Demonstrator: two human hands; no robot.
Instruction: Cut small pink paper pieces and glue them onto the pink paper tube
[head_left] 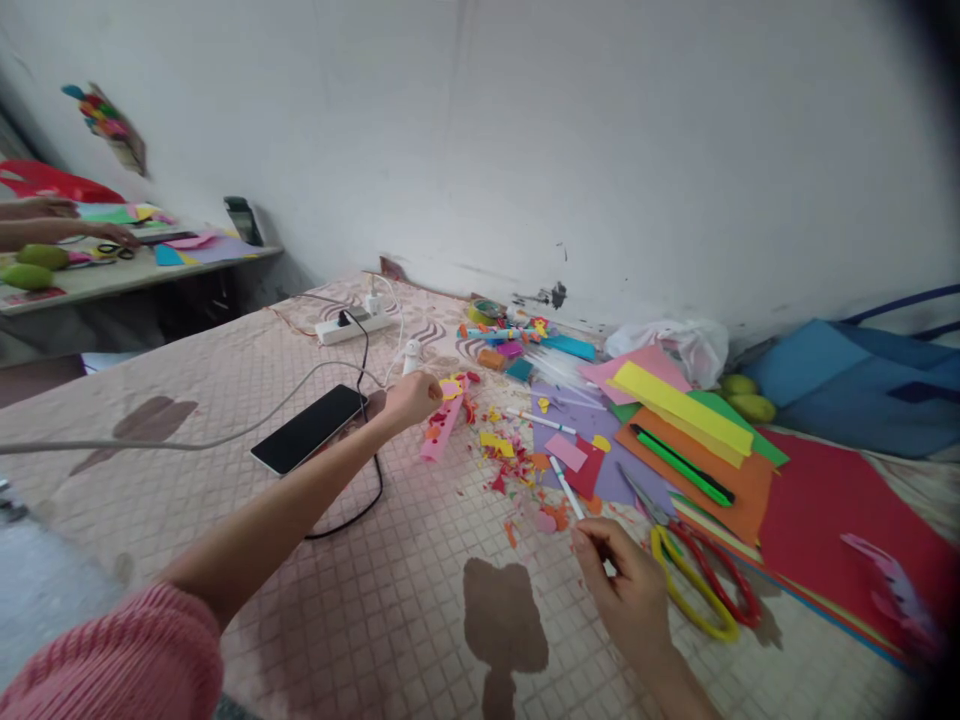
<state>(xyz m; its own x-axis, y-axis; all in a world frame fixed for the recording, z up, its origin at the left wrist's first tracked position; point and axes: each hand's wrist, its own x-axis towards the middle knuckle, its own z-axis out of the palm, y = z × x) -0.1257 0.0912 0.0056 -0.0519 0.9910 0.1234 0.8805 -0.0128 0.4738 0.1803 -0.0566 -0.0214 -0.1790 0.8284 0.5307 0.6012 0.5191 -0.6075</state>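
Note:
My left hand is closed in a pinch, with a small yellow paper flower with a pink middle at its fingertips. Beneath that flower lies a pink strip with coloured bits on it. My right hand grips the lower end of a thin white pen with a blue-green band, which points away from me. A similar white pen rests on purple paper. Scissors with one yellow and one red handle lie just right of my right hand.
Paper scraps litter the middle. Right are a green cutter knife, red paper and a blue bag. A black phone, cables and a power strip lie left. Another person's hands work at a farther table.

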